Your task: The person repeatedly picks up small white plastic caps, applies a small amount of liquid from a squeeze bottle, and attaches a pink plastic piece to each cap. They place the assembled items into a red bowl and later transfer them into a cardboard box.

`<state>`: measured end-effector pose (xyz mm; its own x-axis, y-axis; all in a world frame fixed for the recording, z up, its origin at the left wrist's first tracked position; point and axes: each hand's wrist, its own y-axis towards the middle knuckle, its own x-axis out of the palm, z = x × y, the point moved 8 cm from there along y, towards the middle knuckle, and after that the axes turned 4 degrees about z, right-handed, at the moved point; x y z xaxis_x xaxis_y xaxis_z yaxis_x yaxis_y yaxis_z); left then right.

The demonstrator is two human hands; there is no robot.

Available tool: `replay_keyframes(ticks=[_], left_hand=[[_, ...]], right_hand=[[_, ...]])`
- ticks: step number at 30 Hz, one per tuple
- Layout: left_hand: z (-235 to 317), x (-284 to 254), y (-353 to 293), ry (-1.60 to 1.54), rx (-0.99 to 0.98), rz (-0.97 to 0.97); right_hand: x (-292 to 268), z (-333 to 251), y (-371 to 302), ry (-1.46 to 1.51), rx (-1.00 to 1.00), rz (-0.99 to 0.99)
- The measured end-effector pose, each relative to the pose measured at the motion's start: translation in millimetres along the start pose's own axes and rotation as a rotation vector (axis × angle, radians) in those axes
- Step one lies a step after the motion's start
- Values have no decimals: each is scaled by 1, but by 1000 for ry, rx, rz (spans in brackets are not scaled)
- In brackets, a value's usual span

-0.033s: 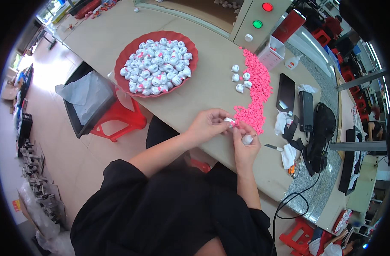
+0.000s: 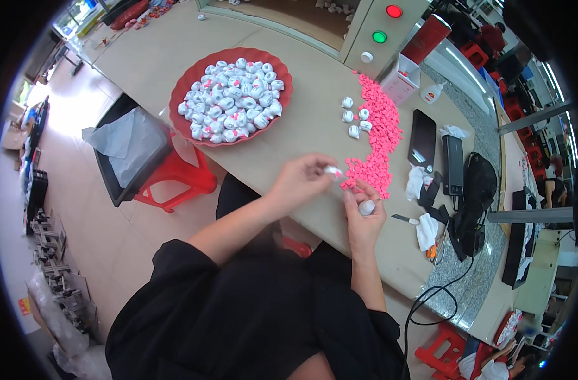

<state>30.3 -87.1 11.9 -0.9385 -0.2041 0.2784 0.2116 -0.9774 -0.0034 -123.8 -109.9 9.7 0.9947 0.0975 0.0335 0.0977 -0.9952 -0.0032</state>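
Containing heaped white pieces (image 2: 232,95) with pink accents: red scalloped bowl (image 2: 177,95). Grey bin (image 2: 108,177), translucent liner (image 2: 134,142) inside — beside red stool (image 2: 193,177). Left hand (image 2: 305,180): fingertips pinched together on one white-and-pink piece (image 2: 332,171), near the pink pile (image 2: 381,126). Right hand (image 2: 363,215): fingers curled round a white-ended object (image 2: 366,208); fingertip contents unclear. Right of pile: black phone (image 2: 422,136). Tabletop (image 2: 320,114) spreads between bowl and pile; near edge passes beneath left forearm (image 2: 235,228).
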Motion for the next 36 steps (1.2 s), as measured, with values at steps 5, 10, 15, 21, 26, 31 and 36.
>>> replay_keyframes(ticks=[5, 10, 15, 21, 26, 31, 36], left_hand=[[142, -70, -4, 1425, 890, 663], [82, -5, 41, 1117, 809, 221], [13, 44, 97, 1209, 616, -101], [-5, 23, 90, 331, 44, -120], [-14, 26, 23, -134, -284, -157], [-21, 25, 2, -88, -98, -116], [-27, 27, 2, -22, -79, -160]], right_hand=[[-13, 8, 6, 289, -27, -41], [-9, 4, 3, 411, 33, -55], [-21, 1, 0, 389, 92, -30], [-38, -11, 4, 415, -25, 109], [-57, -35, 7, 413, -182, 163], [-47, -36, 6, 331, -272, 14], [-35, -39, -10, -50, -572, 17]])
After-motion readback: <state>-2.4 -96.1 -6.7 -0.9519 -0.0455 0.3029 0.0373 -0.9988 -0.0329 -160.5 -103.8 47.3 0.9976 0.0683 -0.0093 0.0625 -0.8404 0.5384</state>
